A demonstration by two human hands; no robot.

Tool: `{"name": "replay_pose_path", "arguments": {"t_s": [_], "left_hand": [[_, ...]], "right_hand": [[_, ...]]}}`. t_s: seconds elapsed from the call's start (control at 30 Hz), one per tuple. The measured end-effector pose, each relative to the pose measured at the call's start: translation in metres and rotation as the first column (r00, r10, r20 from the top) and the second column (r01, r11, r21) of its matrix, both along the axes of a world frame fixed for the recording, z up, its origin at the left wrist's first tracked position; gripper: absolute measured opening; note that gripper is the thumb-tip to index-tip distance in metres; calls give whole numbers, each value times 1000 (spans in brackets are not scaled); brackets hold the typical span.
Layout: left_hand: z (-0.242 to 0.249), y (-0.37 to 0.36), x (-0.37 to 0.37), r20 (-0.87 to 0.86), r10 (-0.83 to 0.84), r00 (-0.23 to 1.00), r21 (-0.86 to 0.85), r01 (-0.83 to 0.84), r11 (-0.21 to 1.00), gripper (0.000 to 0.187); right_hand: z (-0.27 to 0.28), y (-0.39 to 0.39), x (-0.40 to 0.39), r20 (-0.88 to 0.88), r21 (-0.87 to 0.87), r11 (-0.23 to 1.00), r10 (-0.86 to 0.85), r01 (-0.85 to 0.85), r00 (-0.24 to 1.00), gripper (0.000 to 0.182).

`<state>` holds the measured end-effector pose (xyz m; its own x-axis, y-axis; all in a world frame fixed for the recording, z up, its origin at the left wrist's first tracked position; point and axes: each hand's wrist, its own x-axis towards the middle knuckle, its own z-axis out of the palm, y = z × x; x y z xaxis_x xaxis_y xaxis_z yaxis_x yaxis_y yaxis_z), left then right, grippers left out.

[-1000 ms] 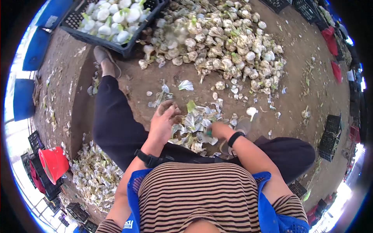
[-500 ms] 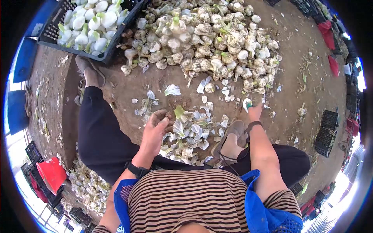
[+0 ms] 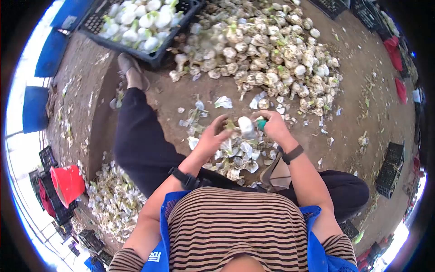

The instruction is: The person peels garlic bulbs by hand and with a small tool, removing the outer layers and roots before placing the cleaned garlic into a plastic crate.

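- Right hand [image 3: 274, 125] is wrapped around a white bulb [image 3: 246, 126] plus something green-handled [image 3: 261, 124] — can't tell what it is.
- Left hand [image 3: 212, 136] sits just beside the bulb, fingers spread loose, clamped on nothing.
- Both hover over a heap of peeled skins [image 3: 235, 154] on the dirt.
- Big pile of untrimmed bulbs [image 3: 272, 59] lies beyond — and a black crate [image 3: 149, 54] of clean ones far left.
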<state>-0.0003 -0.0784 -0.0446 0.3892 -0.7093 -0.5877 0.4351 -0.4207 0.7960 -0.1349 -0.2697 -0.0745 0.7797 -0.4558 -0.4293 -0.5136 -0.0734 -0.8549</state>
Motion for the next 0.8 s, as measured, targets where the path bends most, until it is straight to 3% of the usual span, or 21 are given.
{"name": "replay_pose_path", "arguments": {"t_s": [0.03, 0.07, 0.13, 0.17, 0.2, 0.23, 0.3, 0.33, 0.37, 0.4, 0.43, 0.5, 0.57, 0.63, 0.7, 0.73, 0.8], "left_hand": [[5, 3, 2, 129, -108, 986, -6, 110, 994, 60], [12, 6, 2, 144, -138, 980, -71, 149, 986, 64], [23, 20, 2, -31, -211, 977, -148, 204, 968, 58], [32, 23, 3, -164, -250, 954, -206, 215, 955, 55], [42, 28, 0, -336, -123, 934, -225, 47, 973, 48], [50, 32, -3, -500, -2, 866, -216, -122, 969, 41], [46, 42, 3, -613, 41, 789, -227, -226, 947, 34], [47, 46, 3, -575, 95, 813, -222, -266, 938, 32], [49, 48, 2, -536, 149, 831, -217, -306, 927, 31], [51, 50, 1, -534, 149, 832, -224, -309, 924, 31], [52, 51, 0, -503, 223, 835, -174, -351, 920, 29], [44, 53, -2, -468, 293, 834, -131, -393, 910, 27], [23, 58, -2, -516, 387, 764, -80, -492, 867, 25], [21, 54, 9, -678, 477, 560, -13, -657, 753, 34], [31, 58, 25, -787, 357, 504, -139, -708, 693, 37], [30, 59, 30, -832, 250, 495, -220, -708, 671, 38], [31, 55, 30, -847, 219, 485, -225, -699, 679, 38]], "right_hand": [[39, 15, 15, 20, -47, 990, 135, -134, 991, 26], [51, 27, 22, 88, -33, 977, 214, -211, 973, 25], [77, 47, 32, 160, -35, 956, 293, -291, 943, 24], [93, 56, 36, 241, 208, 965, 109, -161, 964, 25], [103, 62, 38, 273, 444, 895, -88, -44, 958, 28], [105, 69, 37, 281, 432, 900, -78, -53, 956, 28], [106, 84, 34, 482, 289, 956, -105, -45, 870, 30], [119, 87, 30, 453, 108, 980, 101, -167, 886, 27], [119, 94, 29, 456, 101, 980, 109, -173, 883, 27], [116, 102, 31, 450, -203, 964, 247, -171, 858, 26], [116, 107, 32, 404, -487, 861, 374, -150, 835, 25], [119, 113, 34, 387, -439, 888, 322, -134, 864, 23], [116, 118, 35, 336, -462, 862, 386, -206, 859, 18], [112, 122, 26, 307, -478, 829, 466, -289, 829, 20], [97, 133, 7, 136, -401, 617, 771, -678, 622, 22], [87, 132, 2, 140, -403, 613, 775, -680, 616, 22], [71, 127, -5, 54, -489, 688, 637, -536, 769, 27]]}}
